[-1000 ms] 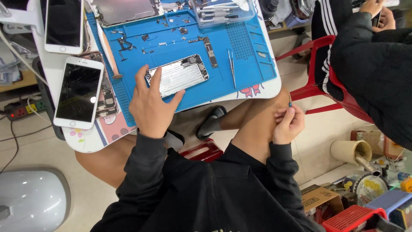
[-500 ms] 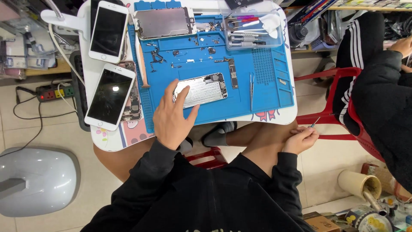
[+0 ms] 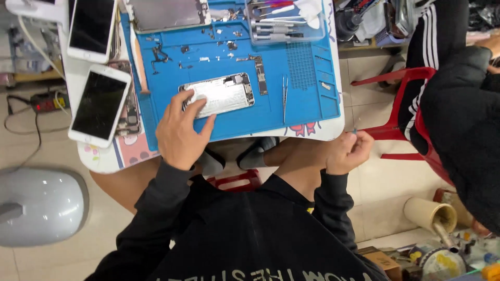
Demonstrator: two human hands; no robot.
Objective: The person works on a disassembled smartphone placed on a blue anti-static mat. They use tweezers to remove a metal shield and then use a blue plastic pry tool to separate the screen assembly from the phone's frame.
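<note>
Two bare hands are seen from above. The left hand (image 3: pixel 179 136) is laid flat on the blue work mat (image 3: pixel 302 78), its fingertips (image 3: pixel 195 100) pressed on the left end of one opened phone body (image 3: pixel 219 95), which lies near the middle of the mat on the small desk (image 3: pixel 104 158); its grip is spread wide and nothing is clasped. The right hand (image 3: pixel 348 152) is held off the desk's right edge, above the knee, its grip pinched narrow on one small thin tool (image 3: pixel 354 131), of which only the tip is shown. One pair of tweezers (image 3: pixel 285 96) lies just right of the phone body. Two whole phones (image 3: pixel 100 104) with dark screens are set at the mat's left. One clear tray (image 3: pixel 286 23) of tools is placed at the top, and one red stool (image 3: pixel 401 104) stands on the floor at the right.
</note>
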